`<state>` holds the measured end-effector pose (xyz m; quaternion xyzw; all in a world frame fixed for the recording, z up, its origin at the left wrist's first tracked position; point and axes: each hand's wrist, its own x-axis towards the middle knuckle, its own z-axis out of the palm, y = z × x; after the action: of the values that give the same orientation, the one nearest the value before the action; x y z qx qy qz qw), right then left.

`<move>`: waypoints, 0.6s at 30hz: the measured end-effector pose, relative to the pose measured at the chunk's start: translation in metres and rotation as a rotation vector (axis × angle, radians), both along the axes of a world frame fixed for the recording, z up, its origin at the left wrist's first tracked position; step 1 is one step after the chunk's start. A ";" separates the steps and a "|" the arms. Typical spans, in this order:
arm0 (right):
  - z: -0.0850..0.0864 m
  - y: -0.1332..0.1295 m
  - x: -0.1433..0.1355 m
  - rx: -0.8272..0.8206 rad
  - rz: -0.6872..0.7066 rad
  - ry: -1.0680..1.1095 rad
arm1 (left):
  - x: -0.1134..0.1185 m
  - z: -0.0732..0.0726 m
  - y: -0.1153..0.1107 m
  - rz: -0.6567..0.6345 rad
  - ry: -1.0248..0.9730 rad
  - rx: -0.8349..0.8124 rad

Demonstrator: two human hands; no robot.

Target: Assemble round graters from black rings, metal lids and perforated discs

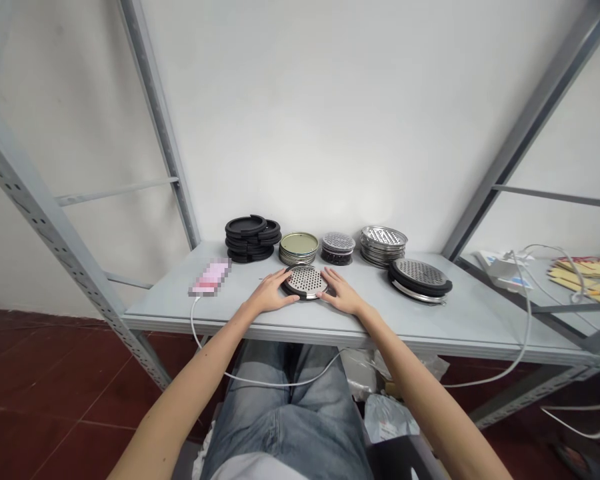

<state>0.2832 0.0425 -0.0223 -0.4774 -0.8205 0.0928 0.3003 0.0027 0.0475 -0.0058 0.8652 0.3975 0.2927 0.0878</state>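
Note:
A round grater-like disc [306,279] of perforated metal lies flat on the table in front of me, with a black ring around part of its edge and bare metal showing at the lower right. My left hand [270,293] grips its left side, fingers at the far rim and thumb at the near rim. From the right, my right hand [343,295] holds the opposite edge, its thumb on the front rim. Just behind the disc stand a stack of gold-toned round lids [299,247] and a short stack of grey perforated discs [338,247].
Black rings [250,237] are piled at the back left, shiny metal rings and discs [383,245] at the back right. Black-rimmed perforated discs [421,277] lie to the right. A phone [211,277] with a white cable rests at the left. Metal shelf posts [153,100] flank the table [480,313].

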 end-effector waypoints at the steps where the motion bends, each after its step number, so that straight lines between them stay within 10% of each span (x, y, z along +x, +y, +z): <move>1: 0.000 0.000 0.000 0.010 -0.009 -0.013 | 0.000 0.000 0.000 0.001 -0.002 0.000; 18: 0.001 -0.003 -0.001 -0.050 0.033 -0.011 | -0.001 -0.001 -0.001 0.003 -0.001 -0.035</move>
<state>0.2818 0.0397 -0.0211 -0.4716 -0.8274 0.1157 0.2822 0.0019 0.0468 -0.0064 0.8628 0.4038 0.2862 0.1029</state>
